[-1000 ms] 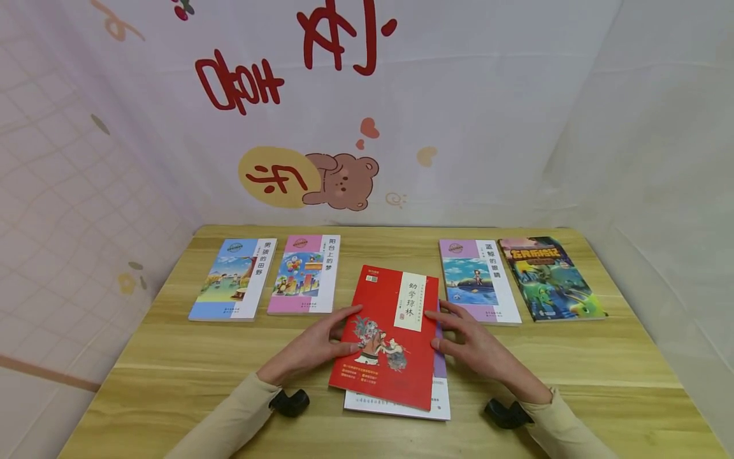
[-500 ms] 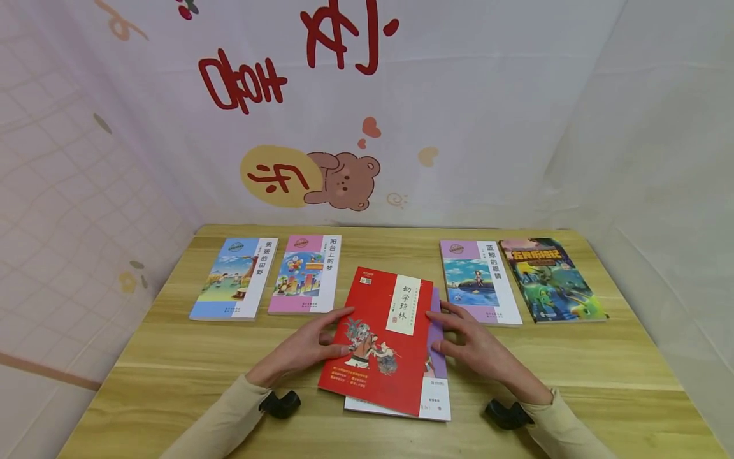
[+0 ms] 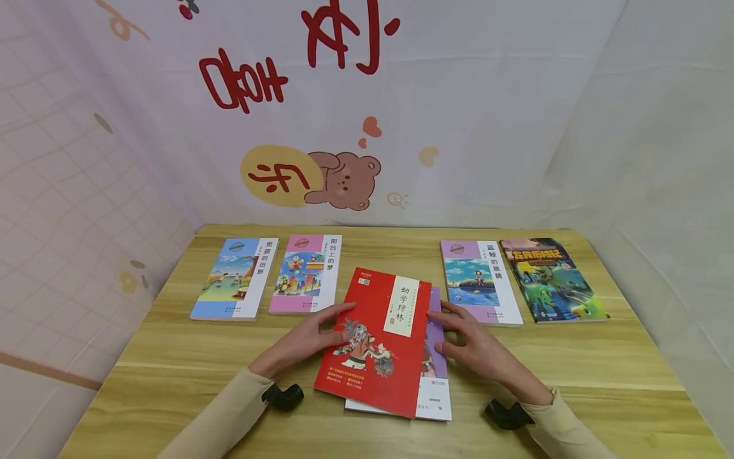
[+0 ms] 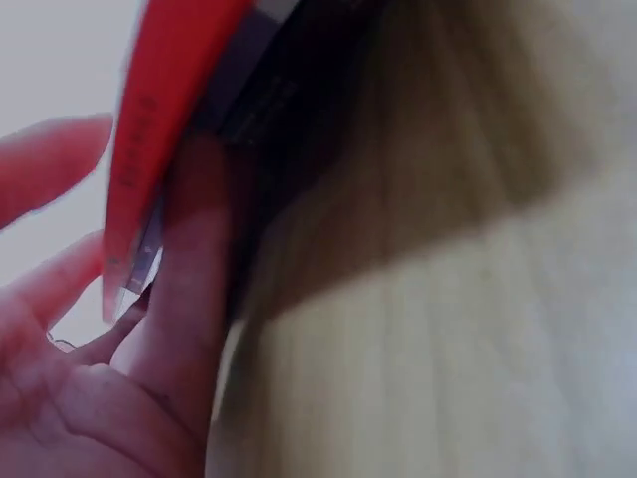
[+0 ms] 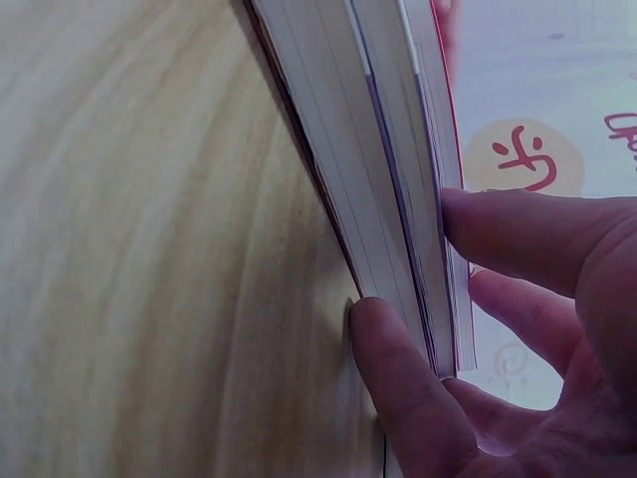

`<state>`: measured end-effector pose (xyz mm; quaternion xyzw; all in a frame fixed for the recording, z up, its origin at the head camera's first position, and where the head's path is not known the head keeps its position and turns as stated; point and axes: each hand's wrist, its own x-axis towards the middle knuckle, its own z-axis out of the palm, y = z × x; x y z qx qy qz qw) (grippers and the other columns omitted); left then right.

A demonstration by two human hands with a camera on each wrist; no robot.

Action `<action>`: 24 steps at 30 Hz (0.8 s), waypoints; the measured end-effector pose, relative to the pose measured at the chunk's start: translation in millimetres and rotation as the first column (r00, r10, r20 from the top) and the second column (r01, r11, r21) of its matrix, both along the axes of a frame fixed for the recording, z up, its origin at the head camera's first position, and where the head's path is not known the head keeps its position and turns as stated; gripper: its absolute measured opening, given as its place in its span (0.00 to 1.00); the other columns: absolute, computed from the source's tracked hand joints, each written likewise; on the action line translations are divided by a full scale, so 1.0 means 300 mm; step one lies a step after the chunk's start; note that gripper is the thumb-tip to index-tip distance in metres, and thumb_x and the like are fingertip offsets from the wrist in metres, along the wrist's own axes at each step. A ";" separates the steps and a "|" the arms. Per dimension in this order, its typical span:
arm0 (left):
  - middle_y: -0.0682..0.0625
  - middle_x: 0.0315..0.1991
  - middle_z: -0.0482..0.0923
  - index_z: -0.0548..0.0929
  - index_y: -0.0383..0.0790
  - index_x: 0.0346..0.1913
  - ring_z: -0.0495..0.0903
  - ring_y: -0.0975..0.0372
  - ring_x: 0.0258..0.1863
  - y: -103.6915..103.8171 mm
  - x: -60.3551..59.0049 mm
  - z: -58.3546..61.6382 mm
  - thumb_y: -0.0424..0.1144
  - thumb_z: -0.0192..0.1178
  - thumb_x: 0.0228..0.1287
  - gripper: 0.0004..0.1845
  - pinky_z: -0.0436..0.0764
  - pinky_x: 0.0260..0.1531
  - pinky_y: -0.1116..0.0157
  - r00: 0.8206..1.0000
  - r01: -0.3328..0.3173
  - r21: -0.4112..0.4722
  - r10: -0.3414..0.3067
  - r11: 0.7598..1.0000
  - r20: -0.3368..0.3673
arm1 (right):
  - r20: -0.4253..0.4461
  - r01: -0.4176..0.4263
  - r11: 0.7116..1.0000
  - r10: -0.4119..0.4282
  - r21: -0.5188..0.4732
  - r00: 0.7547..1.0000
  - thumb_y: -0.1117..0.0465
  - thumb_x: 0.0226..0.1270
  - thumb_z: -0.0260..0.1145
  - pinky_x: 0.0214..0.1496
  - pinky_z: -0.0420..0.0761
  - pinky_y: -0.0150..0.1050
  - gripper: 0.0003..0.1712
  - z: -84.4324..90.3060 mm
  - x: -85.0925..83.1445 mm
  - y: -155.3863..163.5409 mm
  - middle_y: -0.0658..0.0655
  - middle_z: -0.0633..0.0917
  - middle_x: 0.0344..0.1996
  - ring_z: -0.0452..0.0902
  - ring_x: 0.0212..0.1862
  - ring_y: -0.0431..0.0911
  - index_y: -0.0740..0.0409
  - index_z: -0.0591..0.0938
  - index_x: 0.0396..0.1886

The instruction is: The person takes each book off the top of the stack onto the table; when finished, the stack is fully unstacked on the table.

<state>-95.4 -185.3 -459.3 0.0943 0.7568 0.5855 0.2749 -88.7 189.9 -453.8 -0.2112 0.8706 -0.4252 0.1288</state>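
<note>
Both hands, the left hand [image 3: 304, 341] and right hand [image 3: 476, 347], pinch the thin red book [image 3: 375, 341] at its side edges; it is probably light and bendy.

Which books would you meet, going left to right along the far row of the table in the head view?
Blue-edged book → pink-edged book → whale-cover book → green cartoon-monster book. The red book lies nearer, between both hands, so it is left out.

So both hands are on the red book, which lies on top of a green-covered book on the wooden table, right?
Not quite: the book under the red paperback book is purple-and-white, not green, as the head view shows. Both the left hand and right hand touch the stack.
</note>
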 end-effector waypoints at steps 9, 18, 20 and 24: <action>0.40 0.73 0.65 0.72 0.53 0.77 0.76 0.51 0.59 0.029 -0.010 0.007 0.41 0.63 0.74 0.30 0.85 0.50 0.59 0.998 0.019 -0.015 -0.020 1.000 -0.055 | -0.013 -0.006 1.000 0.006 0.011 1.000 0.58 0.69 0.73 0.61 0.81 0.59 0.33 -0.001 -0.003 0.003 0.67 0.60 0.78 0.65 0.71 0.67 0.52 0.77 0.73; 0.37 0.73 0.63 0.69 0.49 0.79 0.80 0.51 0.56 -0.044 0.042 0.053 0.38 0.61 0.76 0.31 0.88 0.45 0.54 0.998 -0.060 0.100 0.063 0.993 -0.024 | -0.026 -0.015 1.000 0.015 0.007 1.000 0.58 0.70 0.72 0.60 0.82 0.57 0.34 0.004 0.002 -0.001 0.69 0.60 0.77 0.69 0.68 0.68 0.56 0.76 0.73; 0.36 0.73 0.63 0.67 0.50 0.79 0.82 0.51 0.54 -0.065 0.053 0.063 0.37 0.60 0.76 0.32 0.88 0.46 0.53 0.996 -0.087 0.138 0.085 0.987 0.021 | -0.049 -0.012 1.000 0.013 0.018 0.999 0.58 0.70 0.73 0.61 0.81 0.59 0.33 0.005 0.005 -0.001 0.70 0.60 0.77 0.71 0.67 0.67 0.57 0.76 0.73; 0.36 0.73 0.62 0.65 0.52 0.81 0.82 0.51 0.56 -0.110 0.075 0.075 0.37 0.60 0.76 0.33 0.87 0.48 0.51 0.989 -0.141 0.202 0.127 0.969 0.080 | -0.077 -0.008 1.000 0.010 0.025 0.997 0.58 0.70 0.73 0.62 0.79 0.60 0.33 0.001 0.007 -0.004 0.70 0.61 0.77 0.73 0.67 0.66 0.58 0.76 0.73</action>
